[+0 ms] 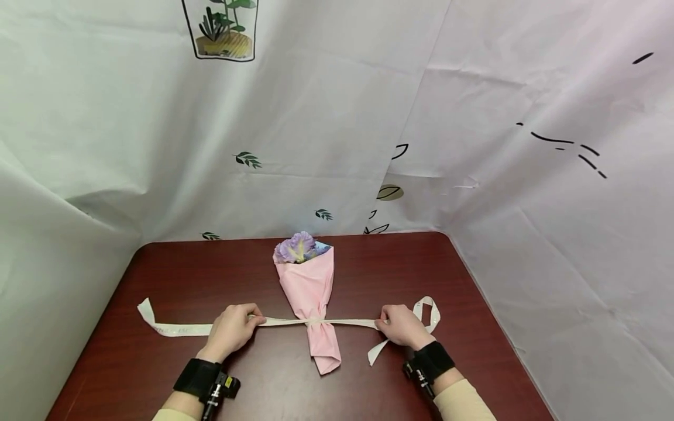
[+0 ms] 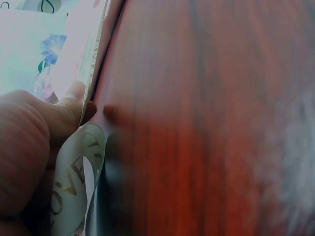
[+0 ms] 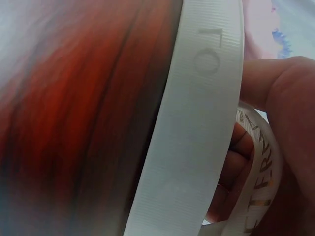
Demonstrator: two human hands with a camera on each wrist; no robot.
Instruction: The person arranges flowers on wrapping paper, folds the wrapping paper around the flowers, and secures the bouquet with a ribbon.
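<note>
A small bouquet wrapped in pink paper (image 1: 310, 286) lies on the table, with a purple flower (image 1: 297, 248) showing at its top. Around its narrow waist runs a white ribbon (image 1: 342, 321), stretched nearly straight to both sides. To the left of the bouquet my left hand (image 1: 231, 328) pinches the ribbon between thumb and fingers; its loose end trails left. My right hand (image 1: 404, 325) pinches the other side, where the tail loops behind and below the hand. Gold lettering shows on the ribbon (image 2: 69, 187) in the left wrist view and on the ribbon (image 3: 206, 54) in the right wrist view.
The dark red-brown wooden table (image 1: 210, 272) has rounded far corners. White cloth (image 1: 326, 117) with printed leaves and plants hangs behind it and along both sides. Each wrist wears a black strap (image 1: 197, 377) with a small camera.
</note>
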